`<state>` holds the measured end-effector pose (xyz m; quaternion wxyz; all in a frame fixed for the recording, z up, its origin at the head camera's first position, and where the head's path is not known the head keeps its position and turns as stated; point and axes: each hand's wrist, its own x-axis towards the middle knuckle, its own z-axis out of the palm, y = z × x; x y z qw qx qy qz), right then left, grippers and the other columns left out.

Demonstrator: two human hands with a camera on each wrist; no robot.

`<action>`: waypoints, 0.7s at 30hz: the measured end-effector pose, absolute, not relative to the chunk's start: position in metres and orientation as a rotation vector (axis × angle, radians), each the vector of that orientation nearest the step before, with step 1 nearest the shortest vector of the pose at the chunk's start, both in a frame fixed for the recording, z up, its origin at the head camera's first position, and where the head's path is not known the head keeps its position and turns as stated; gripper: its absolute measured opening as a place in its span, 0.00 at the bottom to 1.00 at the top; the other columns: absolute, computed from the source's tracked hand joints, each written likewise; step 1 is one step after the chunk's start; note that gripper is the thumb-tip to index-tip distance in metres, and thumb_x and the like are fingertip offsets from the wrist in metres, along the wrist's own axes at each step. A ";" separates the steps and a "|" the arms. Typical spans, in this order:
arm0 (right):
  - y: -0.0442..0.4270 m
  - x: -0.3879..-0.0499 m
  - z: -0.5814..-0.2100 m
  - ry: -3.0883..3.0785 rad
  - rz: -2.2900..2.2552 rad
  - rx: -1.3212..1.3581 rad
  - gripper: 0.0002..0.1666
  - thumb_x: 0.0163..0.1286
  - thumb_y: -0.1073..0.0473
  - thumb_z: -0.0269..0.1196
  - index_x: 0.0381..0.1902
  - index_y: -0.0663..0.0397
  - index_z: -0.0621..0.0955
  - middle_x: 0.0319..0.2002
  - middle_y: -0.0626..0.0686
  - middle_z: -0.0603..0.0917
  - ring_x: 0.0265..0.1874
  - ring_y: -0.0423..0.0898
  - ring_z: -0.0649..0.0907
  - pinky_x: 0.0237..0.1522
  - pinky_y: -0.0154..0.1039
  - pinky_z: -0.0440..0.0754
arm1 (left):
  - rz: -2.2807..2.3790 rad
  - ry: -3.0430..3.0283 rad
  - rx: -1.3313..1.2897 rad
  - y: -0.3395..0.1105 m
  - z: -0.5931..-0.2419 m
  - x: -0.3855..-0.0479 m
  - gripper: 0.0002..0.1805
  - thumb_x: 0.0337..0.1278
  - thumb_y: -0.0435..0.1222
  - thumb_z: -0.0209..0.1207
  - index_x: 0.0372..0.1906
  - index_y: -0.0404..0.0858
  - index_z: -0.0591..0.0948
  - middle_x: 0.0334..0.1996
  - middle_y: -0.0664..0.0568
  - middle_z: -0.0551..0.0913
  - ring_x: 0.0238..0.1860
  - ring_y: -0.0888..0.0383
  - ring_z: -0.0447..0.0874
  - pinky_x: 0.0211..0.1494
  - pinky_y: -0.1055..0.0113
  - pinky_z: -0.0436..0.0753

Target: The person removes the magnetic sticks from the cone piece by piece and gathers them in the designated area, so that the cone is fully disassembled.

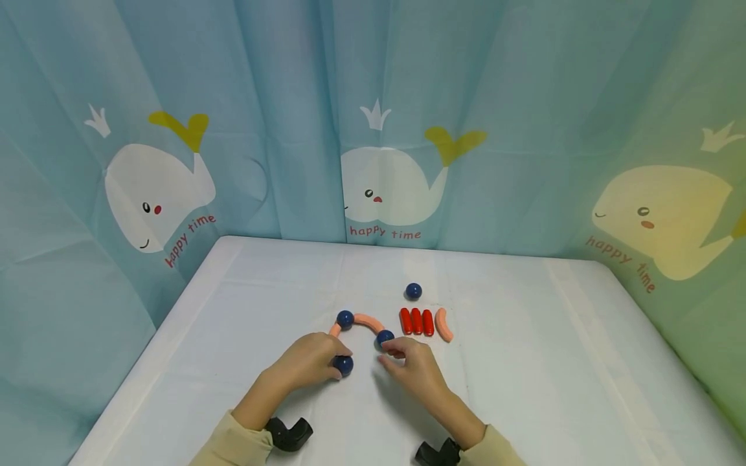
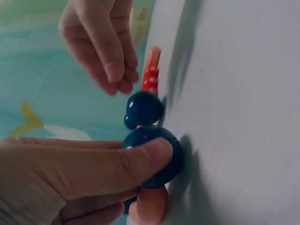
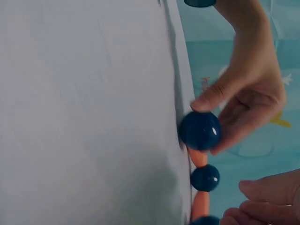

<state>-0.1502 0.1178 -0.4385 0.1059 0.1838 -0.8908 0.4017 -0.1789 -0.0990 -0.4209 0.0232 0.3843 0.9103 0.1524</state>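
Note:
My left hand [image 1: 309, 359] pinches a dark blue ball [image 1: 345, 367] between thumb and fingers. From that ball a peach curved rod [image 1: 335, 330] leads to a second blue ball [image 1: 345, 319]; the hand hides part of the rod. Another peach curved rod [image 1: 368, 320] arches from there to a third blue ball [image 1: 384, 338]. Close beside this third ball is my right hand [image 1: 418, 370], its fingers loosely bent. In the left wrist view the right hand [image 2: 101, 44] appears apart from the balls, holding nothing.
Right of the chain lie several loose pieces: three red short rods [image 1: 416, 321] side by side, a peach curved rod [image 1: 443, 325] and a blue ball [image 1: 414, 291] behind them. All rest on a white-covered table [image 1: 542, 362]. A whale-print curtain [image 1: 303, 129] hangs around the table.

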 end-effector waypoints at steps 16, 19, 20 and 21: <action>0.105 -0.143 -0.452 -2.656 1.448 0.703 0.10 0.56 0.65 0.67 0.35 0.66 0.83 0.31 0.55 0.84 0.29 0.42 0.83 0.32 0.32 0.80 | 0.501 2.824 1.295 -0.086 -0.427 -0.174 0.14 0.39 0.47 0.70 0.33 0.45 0.85 0.16 0.66 0.67 0.19 0.70 0.62 0.22 0.75 0.63; 0.103 -0.143 -0.453 -2.655 1.500 0.707 0.10 0.57 0.64 0.67 0.35 0.66 0.83 0.31 0.55 0.85 0.29 0.41 0.83 0.32 0.32 0.80 | 0.515 2.832 1.303 -0.085 -0.427 -0.172 0.13 0.39 0.48 0.69 0.30 0.46 0.84 0.15 0.67 0.65 0.18 0.71 0.61 0.21 0.75 0.62; 0.103 -0.143 -0.453 -2.659 1.507 0.702 0.11 0.57 0.63 0.67 0.35 0.66 0.83 0.31 0.55 0.85 0.29 0.41 0.83 0.32 0.32 0.80 | 0.517 2.837 1.300 -0.085 -0.426 -0.172 0.12 0.39 0.48 0.69 0.29 0.47 0.83 0.15 0.67 0.65 0.17 0.71 0.61 0.21 0.75 0.61; 0.103 -0.143 -0.453 -2.662 1.515 0.696 0.11 0.57 0.62 0.67 0.36 0.66 0.83 0.31 0.55 0.85 0.29 0.41 0.83 0.32 0.32 0.80 | 0.515 2.843 1.296 -0.084 -0.426 -0.171 0.12 0.39 0.49 0.69 0.29 0.47 0.83 0.15 0.67 0.65 0.17 0.71 0.61 0.20 0.75 0.61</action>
